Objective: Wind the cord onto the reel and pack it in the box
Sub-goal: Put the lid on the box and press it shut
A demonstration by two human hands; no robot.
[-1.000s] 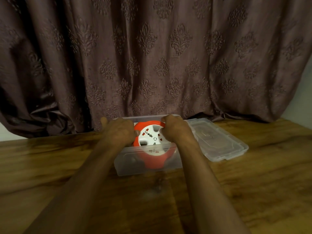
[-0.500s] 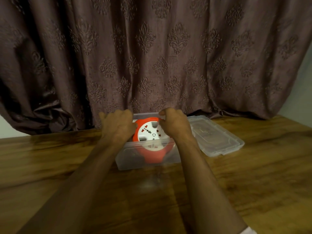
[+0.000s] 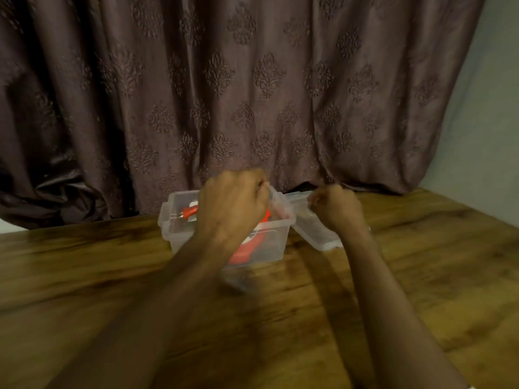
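The orange and white cord reel lies inside the clear plastic box at the table's far middle, and an orange part of it shows at the box's left. My left hand reaches across the box, covering most of the reel, with its fingers curled at the box's far right corner, where the clear lid begins. My right hand is closed on the lid just right of the box. The lid's near edge rests on the table. Both hands are blurred.
The wooden table spreads out in front of the box. A dark patterned curtain hangs right behind it. A pale wall shows at the right.
Both hands have left the reel, which now sits lower in the box. The left hand has crossed over the box to the right and the right hand has moved onto the lid.
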